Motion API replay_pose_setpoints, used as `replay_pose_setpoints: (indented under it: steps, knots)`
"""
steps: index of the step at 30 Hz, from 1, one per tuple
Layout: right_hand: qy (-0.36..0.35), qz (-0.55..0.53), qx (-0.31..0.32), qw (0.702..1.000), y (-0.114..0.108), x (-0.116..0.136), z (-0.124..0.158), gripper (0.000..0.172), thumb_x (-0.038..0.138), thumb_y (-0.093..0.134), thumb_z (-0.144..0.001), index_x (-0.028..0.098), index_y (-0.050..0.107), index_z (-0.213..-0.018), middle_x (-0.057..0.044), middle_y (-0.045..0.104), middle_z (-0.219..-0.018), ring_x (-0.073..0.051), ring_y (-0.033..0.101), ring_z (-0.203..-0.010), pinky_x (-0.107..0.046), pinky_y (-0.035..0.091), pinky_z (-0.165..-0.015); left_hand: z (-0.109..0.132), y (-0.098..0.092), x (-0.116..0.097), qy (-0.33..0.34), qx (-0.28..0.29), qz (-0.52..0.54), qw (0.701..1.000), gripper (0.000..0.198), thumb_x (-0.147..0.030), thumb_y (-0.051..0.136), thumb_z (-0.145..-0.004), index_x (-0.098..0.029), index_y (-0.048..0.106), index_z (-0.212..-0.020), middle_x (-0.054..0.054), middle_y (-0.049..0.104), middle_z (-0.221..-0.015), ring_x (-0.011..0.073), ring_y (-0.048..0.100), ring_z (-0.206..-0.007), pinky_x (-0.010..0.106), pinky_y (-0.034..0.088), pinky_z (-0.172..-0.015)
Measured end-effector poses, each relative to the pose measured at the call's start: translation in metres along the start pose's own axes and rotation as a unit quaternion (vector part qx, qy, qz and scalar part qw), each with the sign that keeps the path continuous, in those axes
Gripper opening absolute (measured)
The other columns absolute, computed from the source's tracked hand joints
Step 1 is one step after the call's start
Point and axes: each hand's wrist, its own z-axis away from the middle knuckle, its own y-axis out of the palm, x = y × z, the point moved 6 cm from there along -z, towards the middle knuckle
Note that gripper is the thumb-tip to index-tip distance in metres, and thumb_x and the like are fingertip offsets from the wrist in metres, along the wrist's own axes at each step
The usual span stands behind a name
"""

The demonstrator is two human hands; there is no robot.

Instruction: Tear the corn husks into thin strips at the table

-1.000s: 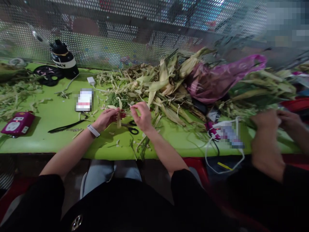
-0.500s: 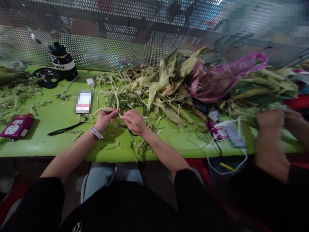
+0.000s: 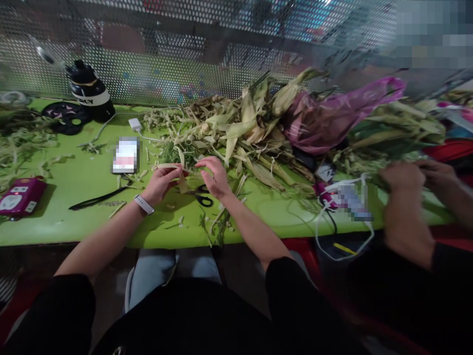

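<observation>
My left hand (image 3: 161, 183), with a pale band on its wrist, pinches a pale husk strip (image 3: 168, 166) between thumb and fingers. To its right my right hand (image 3: 215, 178) is off the strip, its fingers apart and nothing seen in them. Dark-handled scissors (image 3: 204, 199) lie on the green table (image 3: 148, 231) just below my right hand. Beyond both hands is a small heap of thin green shreds (image 3: 172, 152), and behind it a large pile of dry corn husks (image 3: 236, 129).
A phone (image 3: 125, 156), a black strap (image 3: 98, 198), a magenta power box (image 3: 22, 197) and a black bottle (image 3: 90, 93) are at the left. A pink bag (image 3: 321, 118) rests on the husks. White cables and another person's hands (image 3: 402, 177) are at the right.
My right hand has come away from the strip and its fingers have spread, so the scissors' handles now show. My left hand still holds the strip. The view has shifted slightly.
</observation>
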Motion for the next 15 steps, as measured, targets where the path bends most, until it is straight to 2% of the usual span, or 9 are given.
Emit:
replay_pose_setpoints:
  steps: [3,7,11,13,15]
  knots:
    - [0.068,-0.056,0.022,0.996,0.009,-0.008,-0.001,0.035,0.046,0.051,-0.094,0.019,0.073,-0.093,-0.010,0.063,-0.106,-0.022,0.060,-0.108,-0.041,0.045,-0.103,0.000,0.004,0.006,0.006,0.028,-0.048,0.998,0.043,-0.039,0.087,-0.065,-0.014,0.071,-0.096,0.004,0.073,-0.084,0.0149,0.069,-0.076,0.026,0.056,-0.068]
    - [0.152,-0.195,0.068,0.967,0.030,-0.013,0.002,0.046,0.061,0.054,-0.089,0.019,0.074,-0.090,-0.008,0.065,-0.105,-0.019,0.062,-0.105,-0.039,0.047,-0.102,0.000,0.010,0.014,0.009,0.078,-0.095,0.992,0.041,-0.043,0.085,-0.067,-0.014,0.073,-0.093,0.004,0.072,-0.079,0.0118,0.064,-0.064,0.022,0.050,-0.058]
    - [0.131,-0.202,0.042,0.970,0.029,-0.001,0.004,0.044,0.063,0.062,-0.082,0.021,0.074,-0.083,-0.007,0.063,-0.102,-0.019,0.062,-0.102,-0.037,0.050,-0.098,0.001,0.017,0.013,0.020,0.131,-0.185,0.974,0.033,-0.044,0.078,-0.075,-0.011,0.072,-0.073,0.004,0.067,-0.062,0.0087,0.054,-0.051,0.020,0.041,-0.049]
    - [0.123,-0.190,0.051,0.973,0.028,0.004,0.004,0.043,0.062,0.064,-0.082,0.021,0.073,-0.078,-0.007,0.063,-0.099,-0.019,0.062,-0.099,-0.036,0.050,-0.097,0.003,0.020,0.013,0.018,0.152,-0.207,0.966,0.033,-0.043,0.078,-0.075,-0.011,0.072,-0.068,0.005,0.067,-0.060,0.0092,0.054,-0.051,0.021,0.042,-0.051]
    - [0.148,-0.201,0.054,0.967,0.028,0.000,0.002,0.043,0.061,0.063,-0.083,0.020,0.071,-0.075,-0.005,0.063,-0.093,-0.017,0.062,-0.093,-0.034,0.050,-0.093,0.003,0.021,0.012,0.013,0.145,-0.181,0.973,0.032,-0.042,0.081,-0.073,-0.011,0.072,-0.069,0.006,0.068,-0.063,0.0100,0.057,-0.054,0.022,0.045,-0.054]
